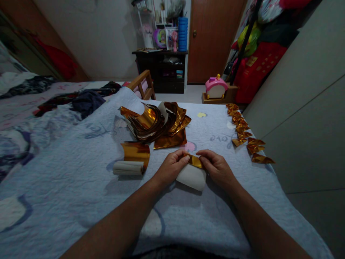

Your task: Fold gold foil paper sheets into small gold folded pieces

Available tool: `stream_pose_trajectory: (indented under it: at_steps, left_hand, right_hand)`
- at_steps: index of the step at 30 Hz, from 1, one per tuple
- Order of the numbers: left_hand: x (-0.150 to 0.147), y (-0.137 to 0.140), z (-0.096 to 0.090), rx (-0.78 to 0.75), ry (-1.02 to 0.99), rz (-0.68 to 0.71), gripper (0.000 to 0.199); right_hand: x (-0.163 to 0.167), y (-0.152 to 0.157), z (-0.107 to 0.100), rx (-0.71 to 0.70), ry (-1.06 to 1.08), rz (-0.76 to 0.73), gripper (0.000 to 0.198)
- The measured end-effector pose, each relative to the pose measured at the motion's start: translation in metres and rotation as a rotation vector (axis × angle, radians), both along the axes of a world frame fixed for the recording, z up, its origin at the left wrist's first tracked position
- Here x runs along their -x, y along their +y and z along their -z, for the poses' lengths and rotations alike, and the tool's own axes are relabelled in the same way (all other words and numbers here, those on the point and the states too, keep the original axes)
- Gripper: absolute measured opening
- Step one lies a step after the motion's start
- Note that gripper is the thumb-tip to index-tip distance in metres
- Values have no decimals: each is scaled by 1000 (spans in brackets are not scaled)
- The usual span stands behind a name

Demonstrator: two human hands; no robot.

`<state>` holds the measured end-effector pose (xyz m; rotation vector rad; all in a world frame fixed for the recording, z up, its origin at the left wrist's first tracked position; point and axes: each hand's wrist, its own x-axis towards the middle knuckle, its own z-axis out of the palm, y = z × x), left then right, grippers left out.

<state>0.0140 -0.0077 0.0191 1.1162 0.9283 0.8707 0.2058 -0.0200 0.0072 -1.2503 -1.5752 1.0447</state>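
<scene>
Gold sheet edge (196, 161) bridges fingers (211, 157), clear of roll (128, 168).

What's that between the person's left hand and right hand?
In the head view, a gold-and-white sheet lies between the left hand and the right hand, its gold strip at the fingertips, its white part nearer the wearer.

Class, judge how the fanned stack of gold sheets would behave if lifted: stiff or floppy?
The stack is probably floppy, since its thin layers curl. It may slide apart, as its edges are fanned out. Its shiny gold faces might be slippery.
</scene>
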Motion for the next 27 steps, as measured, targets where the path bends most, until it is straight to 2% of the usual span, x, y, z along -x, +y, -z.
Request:
stream_pose_trajectory:
  at_steps: [6, 15, 19, 23, 27]
  left_hand:
    - [-1, 0, 2, 16, -49, 27, 33]
    - [1, 1, 2, 51, -82, -26, 37]
    - [2, 1, 2, 33, -74, -18, 36]
    - [1, -1, 1, 12, -112, -1, 34]
    - [1, -2, 0, -36, -119, 32, 40]
  right_hand:
    - [0, 2, 0, -7, 89, 14, 9]
    - [1, -3, 0, 75, 39, -80, 14]
    - [4, -4, 0, 22, -60, -112, 24]
    - [4, -4, -1, -25, -135, -93, 18]
    - [3, -4, -2, -73, -203, -76, 17]
